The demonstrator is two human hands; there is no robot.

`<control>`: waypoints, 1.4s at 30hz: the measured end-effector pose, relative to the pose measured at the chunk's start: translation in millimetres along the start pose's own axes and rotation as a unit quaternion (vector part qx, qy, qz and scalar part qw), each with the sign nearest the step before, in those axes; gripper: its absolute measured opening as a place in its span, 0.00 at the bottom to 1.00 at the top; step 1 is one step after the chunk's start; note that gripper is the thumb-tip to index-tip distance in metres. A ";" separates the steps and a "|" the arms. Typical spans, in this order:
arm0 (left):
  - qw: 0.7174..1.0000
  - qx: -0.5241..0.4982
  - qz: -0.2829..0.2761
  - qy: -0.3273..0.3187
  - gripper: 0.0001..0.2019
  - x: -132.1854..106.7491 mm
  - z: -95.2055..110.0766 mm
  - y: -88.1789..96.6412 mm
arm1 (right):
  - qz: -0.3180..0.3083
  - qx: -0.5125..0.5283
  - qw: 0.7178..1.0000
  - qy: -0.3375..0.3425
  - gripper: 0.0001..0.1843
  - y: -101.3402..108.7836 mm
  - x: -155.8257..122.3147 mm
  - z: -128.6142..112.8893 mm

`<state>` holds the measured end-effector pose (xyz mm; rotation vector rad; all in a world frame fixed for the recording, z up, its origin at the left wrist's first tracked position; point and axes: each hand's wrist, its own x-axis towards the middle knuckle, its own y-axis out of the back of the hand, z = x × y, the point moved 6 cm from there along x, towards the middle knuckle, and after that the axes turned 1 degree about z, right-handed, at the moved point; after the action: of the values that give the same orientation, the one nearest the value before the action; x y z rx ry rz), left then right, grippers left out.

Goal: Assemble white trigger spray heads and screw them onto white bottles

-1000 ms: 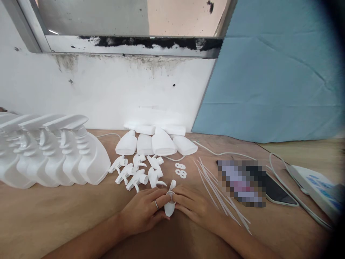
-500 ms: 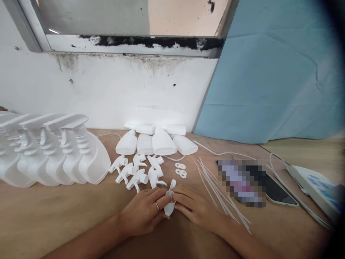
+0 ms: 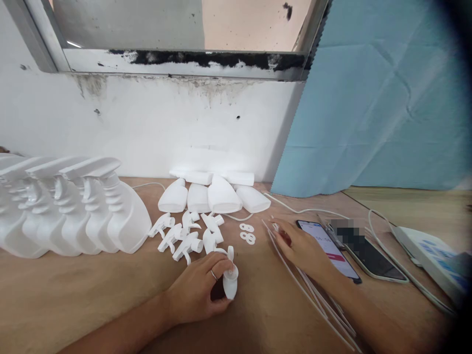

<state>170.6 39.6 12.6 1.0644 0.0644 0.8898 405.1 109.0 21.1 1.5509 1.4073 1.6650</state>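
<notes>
Stained white wall (image 3: 147, 123) behind the wooden table (image 3: 73, 295), metal window frame (image 3: 177, 59) above, blue cloth (image 3: 376, 98) hanging right.

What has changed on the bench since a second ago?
The right hand let go of the trigger sprayer head and moved right to the dip tubes. The left hand still grips it; the spray bottles and loose sprayer heads are unmoved.

assembled bottles (image 3: 73, 206) left | loose triggers (image 3: 186, 233) centre | tubes (image 3: 295, 265) right
</notes>
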 end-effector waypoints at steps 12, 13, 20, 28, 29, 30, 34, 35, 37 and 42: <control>0.999 0.029 0.025 -0.038 0.25 0.2 1.8 -1.9 | -0.117 -0.019 0.993 -0.016 0.19 -12.8 -2.0 -6.3; 0.999 0.027 0.023 -0.037 0.25 -0.1 1.5 -2.1 | -0.117 -0.017 0.993 -0.017 0.18 -13.0 -2.0 -7.2; 1.000 0.005 -0.008 -0.008 0.30 -1.5 -2.6 -4.4 | -0.099 0.036 0.994 -0.027 0.19 -19.5 -2.2 -3.0; 1.000 -0.015 -0.021 0.001 0.32 -0.7 -2.6 -3.1 | 0.102 0.391 0.903 -0.144 0.11 13.6 -1.0 16.9; 1.000 -0.015 -0.022 0.000 0.32 -0.5 -2.4 -3.1 | 0.112 0.449 0.873 -0.156 0.12 15.7 0.0 18.8; 1.000 -0.015 -0.021 0.001 0.32 -0.4 -2.5 -3.2 | 0.116 0.514 0.833 -0.167 0.12 16.1 1.3 19.5; 1.000 -0.018 -0.022 0.007 0.32 0.4 -3.1 -3.6 | 0.092 0.712 0.656 -0.234 0.14 1.5 2.1 7.0; 1.000 -0.018 -0.023 0.008 0.33 0.6 -3.2 -3.8 | 0.077 0.722 0.642 -0.246 0.13 -3.6 0.5 -1.1; 0.999 -0.021 -0.025 0.009 0.33 1.1 -3.2 -3.9 | 0.043 0.721 0.642 -0.255 0.10 -12.2 -4.8 -21.1; 0.999 -0.032 -0.034 0.018 0.34 1.2 -4.2 -4.5 | -0.039 0.676 0.707 -0.204 0.12 -20.8 -21.0 -74.8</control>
<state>172.3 42.6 7.4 0.9819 0.1016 0.8451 335.5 71.8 5.4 2.1969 2.4888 -0.1405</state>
